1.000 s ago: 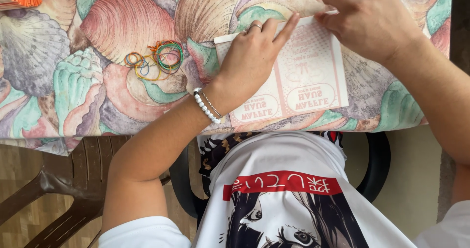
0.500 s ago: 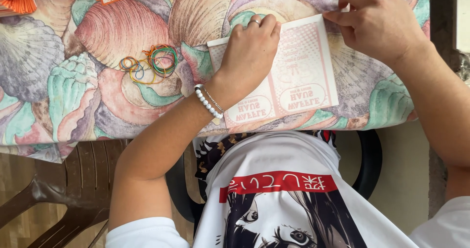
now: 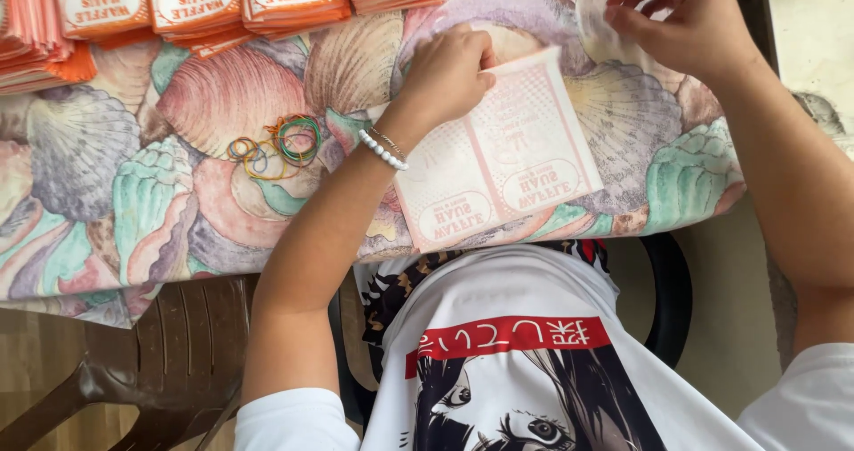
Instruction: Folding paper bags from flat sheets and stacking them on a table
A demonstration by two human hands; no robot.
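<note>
A flat pink-and-white printed paper sheet (image 3: 507, 157) lies on the shell-patterned tablecloth (image 3: 178, 184), its near edge hanging over the table's front. My left hand (image 3: 449, 73), with a white bead bracelet (image 3: 382, 148) on the wrist, rests curled on the sheet's far left corner and holds it down. My right hand (image 3: 685, 20) hovers beyond the sheet's far right corner with thumb and fingers slightly apart. I see nothing in it, and it does not touch the sheet.
Stacks of folded printed paper bags (image 3: 196, 2) line the far edge, with an orange-edged pile (image 3: 31, 33) at far left. Several coloured rubber bands (image 3: 280, 144) lie left of my left arm. A brown plastic chair (image 3: 169, 353) stands below the table at left.
My right hand has lifted off the sheet's far edge and moved right. My left hand has curled from flat into a loose fist at the far left corner. The view has tilted, showing the stacks.
</note>
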